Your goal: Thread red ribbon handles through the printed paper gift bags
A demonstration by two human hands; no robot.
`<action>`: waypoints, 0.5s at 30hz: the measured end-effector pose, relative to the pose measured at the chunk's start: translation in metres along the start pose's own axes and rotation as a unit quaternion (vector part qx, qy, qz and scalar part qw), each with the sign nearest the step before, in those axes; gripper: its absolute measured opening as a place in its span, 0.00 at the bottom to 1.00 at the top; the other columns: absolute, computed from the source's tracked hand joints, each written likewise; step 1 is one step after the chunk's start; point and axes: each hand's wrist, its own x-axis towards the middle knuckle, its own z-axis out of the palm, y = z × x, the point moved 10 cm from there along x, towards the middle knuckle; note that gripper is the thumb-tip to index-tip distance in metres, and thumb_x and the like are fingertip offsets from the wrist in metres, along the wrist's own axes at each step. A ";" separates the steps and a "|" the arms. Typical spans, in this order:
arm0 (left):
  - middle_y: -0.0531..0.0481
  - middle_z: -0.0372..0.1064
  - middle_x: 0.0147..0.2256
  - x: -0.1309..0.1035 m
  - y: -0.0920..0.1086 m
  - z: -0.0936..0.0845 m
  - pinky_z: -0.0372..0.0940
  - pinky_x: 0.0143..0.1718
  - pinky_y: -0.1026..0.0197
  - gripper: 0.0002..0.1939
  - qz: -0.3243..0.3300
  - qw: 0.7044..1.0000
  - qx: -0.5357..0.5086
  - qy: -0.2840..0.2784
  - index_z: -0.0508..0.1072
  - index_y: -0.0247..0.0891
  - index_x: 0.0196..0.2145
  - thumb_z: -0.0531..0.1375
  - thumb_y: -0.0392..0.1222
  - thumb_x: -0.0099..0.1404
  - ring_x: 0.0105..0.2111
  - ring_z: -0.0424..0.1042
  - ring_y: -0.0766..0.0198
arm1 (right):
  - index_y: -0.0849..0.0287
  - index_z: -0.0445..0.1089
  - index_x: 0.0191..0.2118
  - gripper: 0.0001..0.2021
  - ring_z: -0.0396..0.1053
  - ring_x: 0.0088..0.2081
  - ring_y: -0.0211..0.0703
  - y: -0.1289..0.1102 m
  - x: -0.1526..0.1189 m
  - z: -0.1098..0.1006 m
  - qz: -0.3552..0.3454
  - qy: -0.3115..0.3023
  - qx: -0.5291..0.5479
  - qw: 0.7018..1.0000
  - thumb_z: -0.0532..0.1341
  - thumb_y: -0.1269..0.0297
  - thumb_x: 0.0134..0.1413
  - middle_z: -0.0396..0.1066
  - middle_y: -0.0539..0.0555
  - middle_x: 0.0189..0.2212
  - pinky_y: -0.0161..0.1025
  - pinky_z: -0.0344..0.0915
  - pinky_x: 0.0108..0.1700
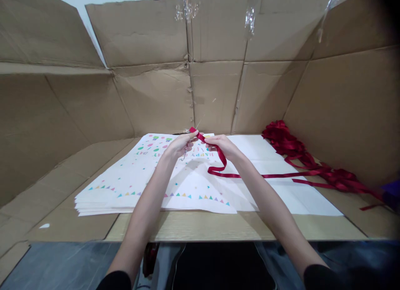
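A red ribbon (221, 156) runs between my two hands, its end sticking up past my left fingertips. My left hand (180, 145) pinches it near that end, with a thin metal piece below the fingers, too small to name. Close on the right, my right hand (222, 145) grips the same ribbon between thumb and fingers. From there the ribbon loops down and trails right under my forearm. Beneath both hands lie printed white sheets (134, 173) with coloured triangles, stars and lettering, beside plain white sheets (290, 194).
At the right, a tangled heap of red ribbon (284, 140) spreads along the cardboard wall (350, 106). Cardboard panels (156, 98) enclose the back and left. The wooden table edge (212, 227) runs along the front. A purple item (390, 194) is at the far right.
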 end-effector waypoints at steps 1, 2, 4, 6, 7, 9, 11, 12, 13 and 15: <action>0.52 0.61 0.24 0.000 0.001 0.001 0.37 0.17 0.67 0.12 0.003 1.000 -0.010 -0.003 0.70 0.33 0.25 0.67 0.43 0.53 0.17 0.44 0.77 | 0.62 0.72 0.24 0.12 0.65 0.26 0.37 0.003 0.000 0.004 0.013 -0.023 -0.043 0.999 0.65 0.57 0.44 0.71 0.55 0.25 0.36 0.65 0.33; 0.53 0.59 0.22 0.000 0.002 0.001 0.36 0.16 0.67 0.12 0.006 1.000 -0.014 -0.008 0.69 0.33 0.24 0.67 0.42 0.53 0.17 0.43 0.77 | 0.62 0.73 0.25 0.13 0.67 0.28 0.39 0.004 -0.001 0.004 0.022 -0.034 -0.089 0.995 0.63 0.56 0.48 0.72 0.56 0.27 0.38 0.66 0.35; 0.55 0.55 0.20 -0.002 0.003 0.002 0.37 0.16 0.67 0.13 0.004 1.000 0.001 -0.018 0.66 0.33 0.22 0.67 0.40 0.53 0.16 0.44 0.77 | 0.63 0.74 0.29 0.19 0.70 0.35 0.46 -0.005 -0.002 -0.007 -0.009 0.013 -0.198 0.980 0.54 0.53 0.57 0.74 0.60 0.31 0.44 0.66 0.40; 0.56 0.53 0.19 -0.006 0.002 0.005 0.38 0.17 0.67 0.13 -0.014 0.998 0.040 -0.045 0.65 0.33 0.21 0.67 0.38 0.52 0.17 0.45 0.76 | 0.63 0.74 0.36 0.20 0.68 0.43 0.51 -0.036 -0.011 -0.023 -0.120 0.120 -0.323 0.931 0.49 0.56 0.62 0.73 0.62 0.38 0.50 0.63 0.48; 0.56 0.52 0.18 -0.009 0.001 0.008 0.38 0.17 0.67 0.13 -0.025 0.995 0.066 -0.066 0.65 0.33 0.20 0.67 0.38 0.51 0.17 0.46 0.76 | 0.61 0.74 0.40 0.18 0.66 0.48 0.53 -0.052 -0.019 -0.023 -0.189 0.156 -0.383 0.891 0.49 0.58 0.62 0.72 0.62 0.43 0.52 0.60 0.51; 0.56 0.50 0.17 -0.016 -0.002 0.018 0.39 0.18 0.66 0.15 -0.048 0.984 0.118 -0.125 0.64 0.33 0.18 0.68 0.39 0.50 0.17 0.46 0.76 | 0.57 0.70 0.49 0.15 0.58 0.56 0.54 -0.069 -0.031 -0.004 -0.298 0.141 -0.477 0.815 0.53 0.63 0.59 0.67 0.59 0.51 0.54 0.54 0.57; 0.57 0.48 0.16 -0.024 -0.006 0.028 0.39 0.18 0.66 0.15 -0.062 0.967 0.164 -0.185 0.66 0.33 0.17 0.68 0.41 0.49 0.17 0.45 0.75 | 0.54 0.68 0.50 0.15 0.56 0.58 0.52 -0.063 -0.034 0.019 -0.346 0.062 -0.530 0.771 0.56 0.65 0.57 0.66 0.56 0.52 0.55 0.50 0.59; 0.56 0.49 0.16 -0.028 -0.007 0.031 0.39 0.18 0.66 0.14 -0.063 0.959 0.185 -0.206 0.68 0.32 0.17 0.67 0.42 0.49 0.17 0.45 0.75 | 0.53 0.69 0.48 0.13 0.59 0.56 0.51 -0.057 -0.033 0.027 -0.353 0.028 -0.544 0.760 0.56 0.66 0.57 0.68 0.56 0.49 0.55 0.50 0.59; 0.55 0.51 0.16 -0.030 -0.007 0.034 0.40 0.18 0.65 0.13 -0.061 0.952 0.204 -0.222 0.71 0.32 0.18 0.67 0.43 0.50 0.17 0.45 0.75 | 0.54 0.71 0.45 0.11 0.63 0.51 0.49 -0.051 -0.032 0.033 -0.353 0.001 -0.551 0.756 0.55 0.67 0.58 0.71 0.55 0.44 0.53 0.51 0.58; 0.50 0.59 0.18 -0.032 -0.005 0.034 0.43 0.19 0.65 0.12 -0.043 0.942 0.239 -0.232 0.75 0.32 0.21 0.65 0.46 0.52 0.17 0.48 0.74 | 0.54 0.73 0.38 0.10 0.68 0.40 0.43 -0.039 -0.027 0.038 -0.338 -0.030 -0.554 0.761 0.53 0.67 0.60 0.72 0.53 0.33 0.47 0.57 0.52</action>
